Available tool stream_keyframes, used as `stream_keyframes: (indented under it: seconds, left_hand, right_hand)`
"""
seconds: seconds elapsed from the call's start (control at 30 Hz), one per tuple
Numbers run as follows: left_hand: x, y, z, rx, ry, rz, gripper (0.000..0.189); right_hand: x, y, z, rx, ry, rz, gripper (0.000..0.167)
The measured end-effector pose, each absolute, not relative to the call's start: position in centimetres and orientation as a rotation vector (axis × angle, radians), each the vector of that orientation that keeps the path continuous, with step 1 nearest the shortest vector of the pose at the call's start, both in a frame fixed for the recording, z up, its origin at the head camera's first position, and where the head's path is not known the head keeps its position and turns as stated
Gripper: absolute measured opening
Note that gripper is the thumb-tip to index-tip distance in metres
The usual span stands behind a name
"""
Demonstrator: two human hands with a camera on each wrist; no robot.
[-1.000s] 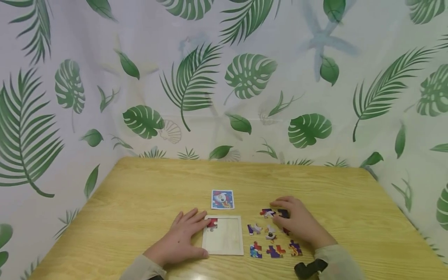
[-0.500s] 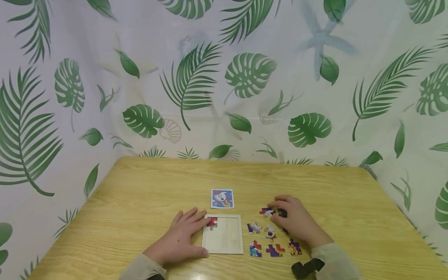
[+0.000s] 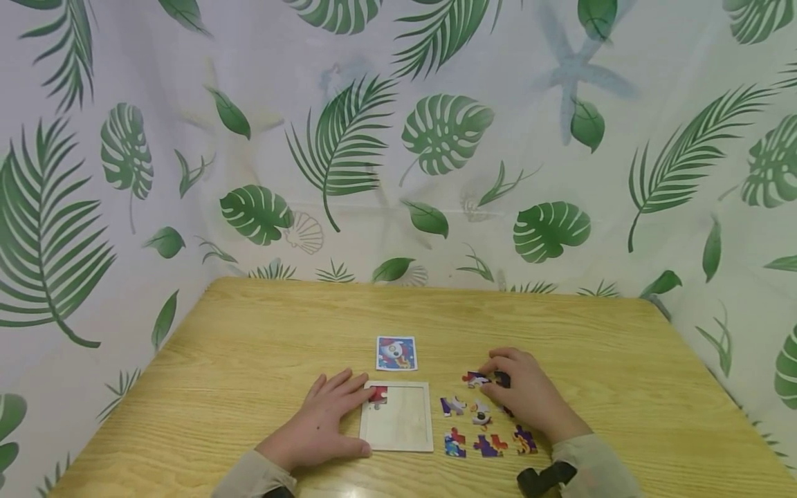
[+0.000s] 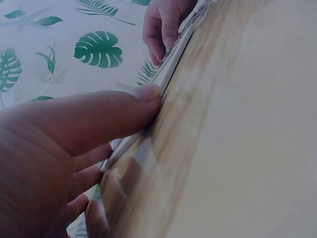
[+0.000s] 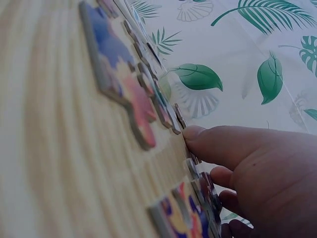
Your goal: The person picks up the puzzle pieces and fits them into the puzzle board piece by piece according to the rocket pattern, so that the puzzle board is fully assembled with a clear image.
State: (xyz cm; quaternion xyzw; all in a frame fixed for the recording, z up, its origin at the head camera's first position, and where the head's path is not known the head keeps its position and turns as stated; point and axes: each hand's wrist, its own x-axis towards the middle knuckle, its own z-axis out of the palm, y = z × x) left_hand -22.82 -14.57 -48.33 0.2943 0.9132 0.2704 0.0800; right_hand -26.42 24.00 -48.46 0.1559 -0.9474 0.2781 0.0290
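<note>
In the head view my left hand (image 3: 330, 425) lies with spread fingers at the left side of a square wooden puzzle frame (image 3: 398, 452). Its index finger touches the frame near a red puzzle piece (image 3: 378, 395) in the upper left corner; the thumb rests by the lower left edge. My right hand (image 3: 529, 391) hovers low over loose jigsaw pieces, thumb and index apart above a red-and-purple piece (image 3: 477, 379) and a dark piece (image 3: 502, 378). Its palm partly hides other pieces. In the right wrist view, the thumb (image 5: 208, 141) tip is down among the pieces.
A small picture card (image 3: 396, 353) with a white cartoon figure lies behind the frame. Several more pieces, including a blue-and-red one (image 3: 455, 443) and a purple-and-orange one (image 3: 490, 446), lie right of the frame. A leaf-patterned curtain (image 3: 373, 173) surrounds the wooden table (image 3: 280, 325).
The right hand has shifted slightly left over the loose pieces. The left hand and the frame have stayed where they were.
</note>
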Motion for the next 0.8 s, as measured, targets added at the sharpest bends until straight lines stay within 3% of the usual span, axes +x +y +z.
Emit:
stream_keyframes:
  seconds: [0.8]
  left_hand:
    - [-22.8,-14.5,-48.4,0.901,2.736,0.802,0.09]
  right_hand:
    - [-26.1,21.9,-48.3,0.536,-2.84,0.995,0.018]
